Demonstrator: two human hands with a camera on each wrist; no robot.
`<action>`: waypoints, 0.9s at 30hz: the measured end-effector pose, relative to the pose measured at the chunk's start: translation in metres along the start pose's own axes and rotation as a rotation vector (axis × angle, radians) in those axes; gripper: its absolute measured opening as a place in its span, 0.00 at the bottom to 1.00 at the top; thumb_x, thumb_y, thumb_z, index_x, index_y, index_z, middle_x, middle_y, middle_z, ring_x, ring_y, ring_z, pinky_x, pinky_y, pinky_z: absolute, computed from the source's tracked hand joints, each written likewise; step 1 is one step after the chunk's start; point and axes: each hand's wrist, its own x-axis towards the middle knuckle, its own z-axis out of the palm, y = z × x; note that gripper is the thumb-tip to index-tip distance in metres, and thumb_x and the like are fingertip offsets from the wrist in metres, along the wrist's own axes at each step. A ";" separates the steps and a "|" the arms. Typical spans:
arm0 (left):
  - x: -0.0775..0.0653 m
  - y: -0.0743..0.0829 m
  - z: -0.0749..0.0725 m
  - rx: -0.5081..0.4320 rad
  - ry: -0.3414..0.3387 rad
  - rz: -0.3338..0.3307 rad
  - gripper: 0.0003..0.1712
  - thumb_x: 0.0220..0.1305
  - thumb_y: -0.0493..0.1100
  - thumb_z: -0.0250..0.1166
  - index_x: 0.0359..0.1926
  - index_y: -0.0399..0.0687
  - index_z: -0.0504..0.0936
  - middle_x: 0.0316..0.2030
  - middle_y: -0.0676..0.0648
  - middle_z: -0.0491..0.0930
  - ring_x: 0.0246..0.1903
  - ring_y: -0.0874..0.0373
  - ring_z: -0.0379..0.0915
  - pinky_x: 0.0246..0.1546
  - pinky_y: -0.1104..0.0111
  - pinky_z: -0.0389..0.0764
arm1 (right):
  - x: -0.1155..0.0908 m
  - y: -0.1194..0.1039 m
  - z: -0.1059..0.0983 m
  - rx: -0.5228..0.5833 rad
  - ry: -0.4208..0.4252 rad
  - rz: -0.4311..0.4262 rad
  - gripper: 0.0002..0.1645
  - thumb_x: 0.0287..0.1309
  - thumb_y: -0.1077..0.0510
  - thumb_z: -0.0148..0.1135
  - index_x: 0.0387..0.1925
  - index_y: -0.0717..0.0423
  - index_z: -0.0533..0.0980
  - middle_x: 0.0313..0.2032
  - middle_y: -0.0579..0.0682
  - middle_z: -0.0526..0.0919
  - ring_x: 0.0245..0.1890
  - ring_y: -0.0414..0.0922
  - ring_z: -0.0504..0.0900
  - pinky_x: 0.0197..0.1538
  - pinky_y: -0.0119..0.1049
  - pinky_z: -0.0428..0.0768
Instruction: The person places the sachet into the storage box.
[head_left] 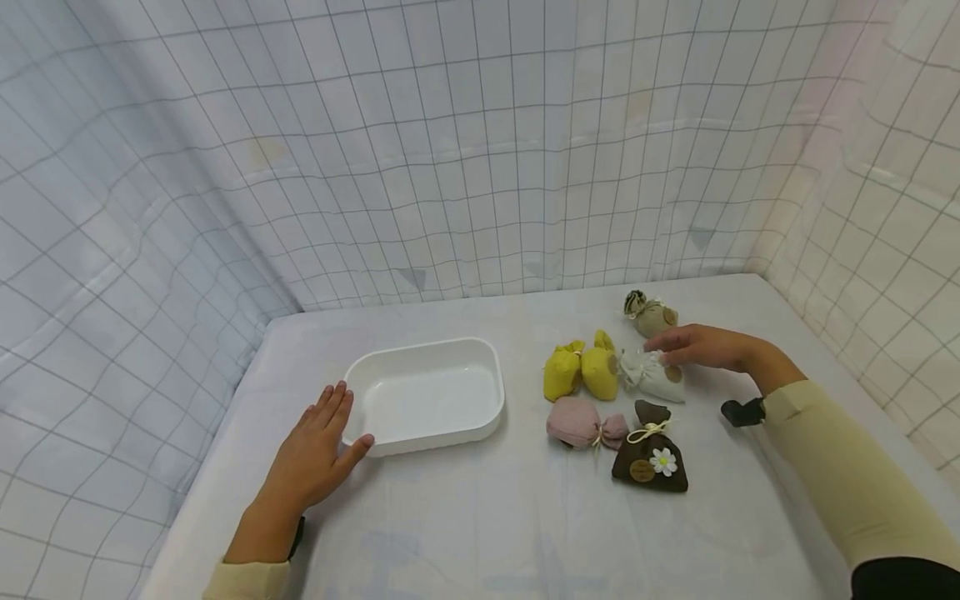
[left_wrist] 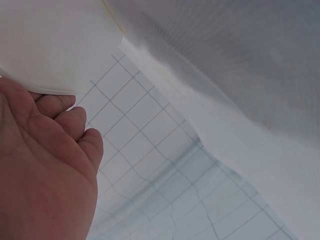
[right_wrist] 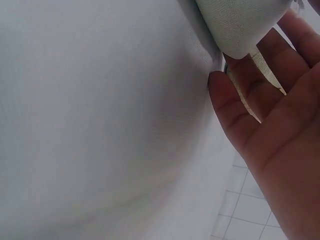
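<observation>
My left hand (head_left: 316,446) lies along the left end of a white rectangular tray (head_left: 427,400), its fingers straight and touching the rim; the left wrist view shows the fingers beside the tray's wall (left_wrist: 45,45). Over on the right, my right hand (head_left: 697,346) reaches over a white drawstring pouch (head_left: 654,377). Its fingers are extended around the pouch's far side, with the thumb near the top. In the right wrist view, the fingertips lie close against the pouch's pale cloth (right_wrist: 242,25). A beige pouch (head_left: 654,318) sits just behind that hand.
Two yellow pouches (head_left: 562,372) stand left of the white one. In front lie a pink pouch (head_left: 574,422) and a dark brown pouch (head_left: 651,457) with a white flower. White cloth covers the table (head_left: 465,525); a gridded curtain (head_left: 480,167) hangs around its back and sides.
</observation>
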 end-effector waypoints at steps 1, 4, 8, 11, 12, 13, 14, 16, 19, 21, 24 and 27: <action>0.000 0.000 0.000 0.000 0.000 -0.001 0.49 0.72 0.64 0.53 0.74 0.29 0.53 0.75 0.34 0.49 0.75 0.41 0.41 0.70 0.44 0.52 | 0.000 -0.001 0.000 -0.013 -0.004 0.004 0.28 0.69 0.50 0.60 0.66 0.55 0.73 0.69 0.62 0.67 0.70 0.63 0.58 0.66 0.65 0.59; 0.000 0.001 -0.001 0.000 -0.001 -0.002 0.49 0.72 0.64 0.54 0.74 0.29 0.54 0.75 0.34 0.50 0.75 0.40 0.41 0.70 0.44 0.52 | 0.001 -0.004 0.001 -0.056 -0.008 0.017 0.28 0.68 0.50 0.60 0.66 0.55 0.73 0.69 0.63 0.66 0.71 0.65 0.57 0.66 0.66 0.58; 0.000 0.001 0.000 0.000 -0.003 -0.005 0.49 0.72 0.64 0.53 0.74 0.29 0.53 0.75 0.34 0.49 0.75 0.40 0.41 0.70 0.44 0.51 | 0.003 -0.009 0.001 -0.091 -0.014 0.022 0.28 0.67 0.51 0.62 0.66 0.55 0.74 0.69 0.64 0.66 0.70 0.66 0.57 0.66 0.66 0.59; 0.000 0.000 0.001 -0.001 -0.005 -0.007 0.49 0.72 0.64 0.53 0.75 0.29 0.53 0.76 0.34 0.49 0.75 0.41 0.41 0.70 0.45 0.50 | 0.003 -0.011 0.001 -0.092 -0.022 0.024 0.28 0.67 0.52 0.62 0.65 0.57 0.74 0.67 0.63 0.68 0.69 0.65 0.60 0.66 0.65 0.61; -0.001 0.000 0.001 -0.003 -0.005 -0.008 0.49 0.72 0.64 0.53 0.75 0.30 0.53 0.76 0.35 0.49 0.75 0.41 0.40 0.71 0.45 0.50 | 0.003 -0.012 0.001 -0.089 -0.021 0.029 0.27 0.66 0.52 0.63 0.64 0.57 0.74 0.67 0.63 0.69 0.69 0.64 0.61 0.66 0.64 0.61; -0.001 0.000 0.002 -0.005 -0.006 -0.008 0.49 0.72 0.64 0.53 0.75 0.30 0.53 0.76 0.35 0.48 0.75 0.41 0.40 0.71 0.45 0.50 | 0.004 -0.012 0.001 -0.091 -0.021 0.028 0.27 0.66 0.52 0.63 0.63 0.57 0.75 0.66 0.62 0.70 0.68 0.63 0.62 0.66 0.63 0.62; -0.001 0.000 0.002 -0.008 -0.007 -0.009 0.49 0.72 0.64 0.53 0.75 0.30 0.52 0.76 0.35 0.48 0.75 0.41 0.40 0.71 0.45 0.50 | 0.004 -0.013 0.001 -0.089 -0.018 0.030 0.26 0.66 0.52 0.64 0.62 0.57 0.75 0.65 0.61 0.71 0.68 0.62 0.63 0.65 0.62 0.62; -0.001 0.000 0.002 -0.010 -0.006 -0.009 0.49 0.72 0.64 0.53 0.75 0.30 0.52 0.76 0.35 0.48 0.75 0.41 0.40 0.71 0.45 0.49 | 0.004 -0.014 0.000 -0.087 -0.014 0.028 0.25 0.65 0.53 0.64 0.60 0.57 0.76 0.63 0.60 0.73 0.66 0.61 0.65 0.65 0.61 0.64; 0.000 0.000 0.002 -0.009 -0.005 -0.010 0.49 0.73 0.64 0.53 0.75 0.30 0.52 0.76 0.35 0.48 0.75 0.42 0.40 0.71 0.45 0.49 | 0.004 -0.017 0.000 -0.080 -0.012 0.019 0.23 0.65 0.53 0.65 0.58 0.58 0.77 0.61 0.59 0.75 0.64 0.58 0.68 0.63 0.59 0.66; 0.000 0.000 0.002 -0.005 -0.004 -0.010 0.49 0.72 0.64 0.53 0.75 0.30 0.53 0.76 0.35 0.49 0.75 0.42 0.40 0.71 0.46 0.49 | 0.003 -0.018 0.000 -0.072 -0.013 0.013 0.22 0.64 0.54 0.65 0.57 0.58 0.77 0.59 0.57 0.76 0.62 0.56 0.70 0.62 0.57 0.68; 0.000 0.000 0.001 -0.004 -0.008 -0.013 0.49 0.73 0.64 0.53 0.75 0.30 0.52 0.76 0.35 0.48 0.75 0.41 0.41 0.71 0.46 0.49 | 0.003 -0.019 -0.001 -0.069 -0.016 0.009 0.22 0.64 0.54 0.65 0.57 0.58 0.77 0.57 0.56 0.77 0.60 0.54 0.72 0.61 0.55 0.69; 0.000 0.001 0.000 -0.003 -0.010 -0.016 0.49 0.73 0.64 0.53 0.75 0.30 0.53 0.76 0.35 0.48 0.75 0.41 0.41 0.71 0.46 0.49 | 0.003 -0.020 -0.001 -0.078 -0.012 0.002 0.22 0.64 0.54 0.66 0.57 0.58 0.78 0.57 0.55 0.78 0.60 0.54 0.73 0.61 0.54 0.70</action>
